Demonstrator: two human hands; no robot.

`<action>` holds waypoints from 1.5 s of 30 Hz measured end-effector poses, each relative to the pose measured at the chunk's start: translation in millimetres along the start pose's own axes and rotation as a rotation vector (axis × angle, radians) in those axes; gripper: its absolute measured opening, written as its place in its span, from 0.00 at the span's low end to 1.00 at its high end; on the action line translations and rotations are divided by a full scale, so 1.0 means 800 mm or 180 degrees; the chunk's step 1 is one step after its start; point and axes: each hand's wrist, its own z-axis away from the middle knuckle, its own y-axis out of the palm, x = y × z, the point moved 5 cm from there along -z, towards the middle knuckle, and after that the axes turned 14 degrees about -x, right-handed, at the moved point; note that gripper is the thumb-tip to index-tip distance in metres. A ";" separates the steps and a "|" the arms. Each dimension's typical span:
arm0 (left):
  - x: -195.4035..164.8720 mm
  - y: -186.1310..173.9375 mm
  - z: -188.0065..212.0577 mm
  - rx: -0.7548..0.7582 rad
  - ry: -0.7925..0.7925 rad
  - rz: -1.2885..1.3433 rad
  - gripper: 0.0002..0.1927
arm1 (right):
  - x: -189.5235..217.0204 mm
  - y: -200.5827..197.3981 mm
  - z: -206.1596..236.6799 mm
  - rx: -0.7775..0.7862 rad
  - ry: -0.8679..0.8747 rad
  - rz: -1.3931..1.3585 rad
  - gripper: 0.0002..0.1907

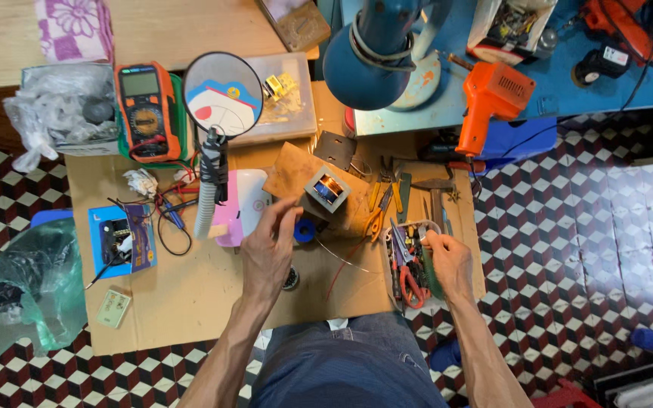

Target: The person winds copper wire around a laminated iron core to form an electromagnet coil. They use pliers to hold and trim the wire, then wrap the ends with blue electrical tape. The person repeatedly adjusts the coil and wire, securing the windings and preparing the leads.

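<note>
So the small transformer (327, 189) is my landmark here; it sits on a scrap of brown board in the middle of the cardboard-covered bench (190, 295), copper winding facing up at the camera, its square frame turned a bit so the corners point roughly up and down the picture; no clear long axis on it, it's near enough square from above.

Left hand (268, 249) is just below-left of the transformer, fingers raised and loosely curled, tips close to its lower-left corner but I can't tell if they touch; nothing clamped in it as far as I can see.

Right hand (450, 261) is off to the right of the transformer, down in the tool tray (398, 291); fingers pinched around something thin and greenish, can't make out what; red-handled cutters (411, 281) lie just beside it, handles toward the person.

Progress-wise, I'd guess early days; the transformer looks untouched, and a tool is only now being picked out.
</note>
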 end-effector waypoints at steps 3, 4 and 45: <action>0.013 -0.036 0.037 0.0191 -0.0517 -0.0212 0.15 | 0.029 0.037 -0.016 0.0602 0.0952 -0.1591 0.16; 0.019 -0.046 0.051 0.0213 -0.0555 -0.0471 0.16 | 0.039 0.051 -0.026 0.0738 0.1157 -0.1849 0.17; -0.138 0.091 0.076 0.1581 -0.0774 0.1520 0.24 | 0.237 -0.082 0.119 0.0837 -0.2333 0.0365 0.43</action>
